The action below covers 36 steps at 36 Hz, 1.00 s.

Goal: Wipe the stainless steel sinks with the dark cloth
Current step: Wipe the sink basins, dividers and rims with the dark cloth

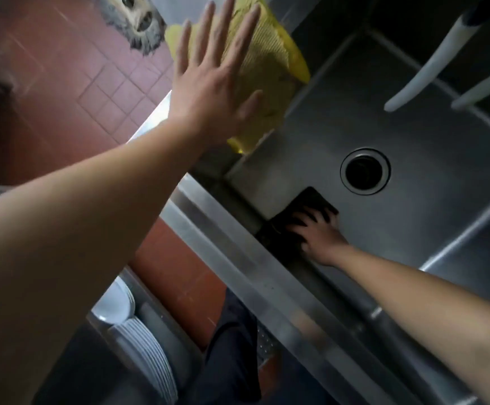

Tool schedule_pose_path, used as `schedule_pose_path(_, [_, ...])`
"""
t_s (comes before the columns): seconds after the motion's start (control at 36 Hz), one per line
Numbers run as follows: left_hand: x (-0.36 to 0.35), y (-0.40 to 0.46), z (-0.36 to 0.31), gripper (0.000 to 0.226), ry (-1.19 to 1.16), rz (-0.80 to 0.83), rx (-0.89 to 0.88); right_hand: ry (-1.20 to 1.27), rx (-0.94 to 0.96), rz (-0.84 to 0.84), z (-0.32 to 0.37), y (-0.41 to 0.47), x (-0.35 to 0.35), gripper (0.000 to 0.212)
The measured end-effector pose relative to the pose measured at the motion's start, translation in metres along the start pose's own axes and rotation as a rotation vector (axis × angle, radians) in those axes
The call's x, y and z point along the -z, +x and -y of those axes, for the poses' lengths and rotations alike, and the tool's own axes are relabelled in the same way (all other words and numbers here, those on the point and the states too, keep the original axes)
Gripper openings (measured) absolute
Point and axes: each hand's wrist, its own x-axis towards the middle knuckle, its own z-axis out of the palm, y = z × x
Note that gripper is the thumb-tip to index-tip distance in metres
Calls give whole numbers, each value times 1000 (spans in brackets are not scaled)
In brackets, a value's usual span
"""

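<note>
Down on the sink (413,159) floor, near the front wall, lies the dark cloth (302,211), just beside the round drain (365,170). Your right hand (317,232) presses flat on the cloth with fingers spread and nearly straight, not curled round it. Your left hand (214,83) is wide open, fingers straight and fanned, resting on a yellow cloth (270,77) that drapes over the sink's left rim. Two white spouts (425,62) hang over the far part of the basin. Beyond the rim you see red floor tiles (109,92) and a grey mop head (134,21). Below the counter (238,258) edge, a stack of white plates (147,352) stands on a lower shelf.
</note>
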Motion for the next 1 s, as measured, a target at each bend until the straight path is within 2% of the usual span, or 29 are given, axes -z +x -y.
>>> schedule_pose_path(0.08, [-11,-86,-6,80,-152,-66,259,-30,-5,59,-19,-43,-26,60])
schedule_pose_path(0.17, [-29,-149,-24,75,-310,-15,578,-56,-1,45,-26,-53,-32,63])
schedule_pose_path(0.25, [-43,-165,-42,67,-240,24,702,-69,-14,-10,-14,-29,-26,69])
schedule_pose_path(0.33, [-47,-162,-46,72,-245,-38,740,-55,-42,-88,10,16,-9,66])
schedule_pose_path(0.42, [-50,-163,-44,69,-217,-31,735,-4,-42,-99,39,73,25,60])
schedule_pose_path(0.56, [-52,-163,-44,67,-212,-79,734,10,-35,-23,76,126,66,75])
schedule_pose_path(0.81, [-52,-162,-42,67,-217,-70,733,-103,-57,43,81,114,85,70])
schedule_pose_path(0.94, [-47,-160,-43,68,-229,-51,750,-66,-112,114,74,94,70,86])
schedule_pose_path(1.0, [-46,-160,-42,68,-228,-38,752,-126,-95,131,55,71,55,84])
